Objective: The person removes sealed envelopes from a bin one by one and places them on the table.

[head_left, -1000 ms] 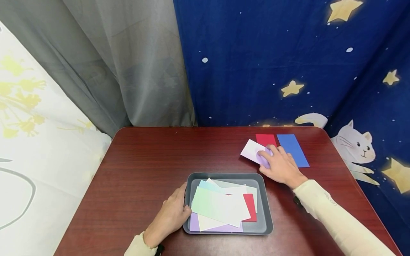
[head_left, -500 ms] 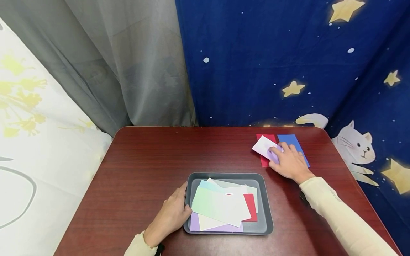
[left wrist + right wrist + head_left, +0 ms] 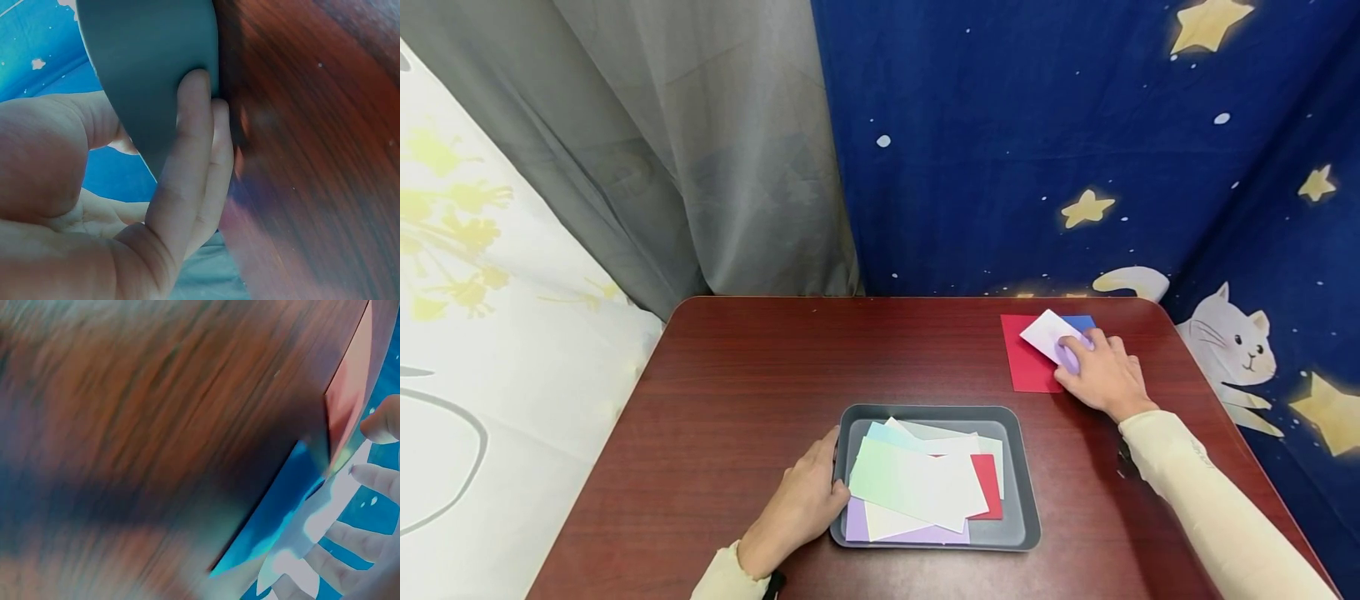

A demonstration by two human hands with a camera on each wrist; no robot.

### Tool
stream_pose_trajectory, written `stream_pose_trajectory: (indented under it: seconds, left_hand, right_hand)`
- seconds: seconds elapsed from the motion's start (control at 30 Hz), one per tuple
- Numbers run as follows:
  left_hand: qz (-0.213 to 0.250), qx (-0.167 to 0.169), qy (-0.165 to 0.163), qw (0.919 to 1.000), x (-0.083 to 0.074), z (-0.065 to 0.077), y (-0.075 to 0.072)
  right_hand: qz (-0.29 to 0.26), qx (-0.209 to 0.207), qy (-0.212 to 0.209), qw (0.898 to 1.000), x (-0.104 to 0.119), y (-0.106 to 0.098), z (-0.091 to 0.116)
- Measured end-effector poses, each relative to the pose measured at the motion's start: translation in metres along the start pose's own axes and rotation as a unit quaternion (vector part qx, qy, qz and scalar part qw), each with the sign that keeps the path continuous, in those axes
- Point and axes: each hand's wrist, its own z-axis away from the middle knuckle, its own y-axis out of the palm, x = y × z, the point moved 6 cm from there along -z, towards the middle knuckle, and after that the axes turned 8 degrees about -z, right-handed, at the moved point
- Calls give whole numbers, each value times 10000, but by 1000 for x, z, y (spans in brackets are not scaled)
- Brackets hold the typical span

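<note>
My left hand (image 3: 797, 500) grips the left rim of a shallow grey tray (image 3: 1028, 492). In the left wrist view, its fingers (image 3: 199, 119) lie along the tray's outer wall and the thumb is on the other side. At the back right, my right hand (image 3: 1108, 371) holds a pale lavender card (image 3: 1043, 335) between thumb and fingers. That card is tilted above a red card (image 3: 1026, 367) and a blue card (image 3: 1082, 322). Most of the blue card is hidden by the hand in the head view; the right wrist view shows the blue card's other end (image 3: 269, 519).
Inside the tray lie several overlapping cards, with a pale green card (image 3: 887, 475) on top and a purple card (image 3: 856, 525) underneath. The dark red wooden table (image 3: 737, 383) has rounded back corners. Curtains (image 3: 970, 150) hang right behind it.
My right hand has moved rightward with the lavender card, from left of the red card to over the red and blue cards. The left hand and tray have stayed put.
</note>
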Motion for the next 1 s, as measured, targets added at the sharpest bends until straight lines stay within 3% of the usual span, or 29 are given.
stream_pose_trajectory:
  seconds: [0.67,1.0]
  left_hand:
    - [-7,3,-34,10000,1,-1,1]
    - [-20,62,-86,9999,1,0,2]
  right_hand:
    - [-216,32,1115,9935,-63,-3,6]
    - [-356,78,1447,9888,-86,-6,14]
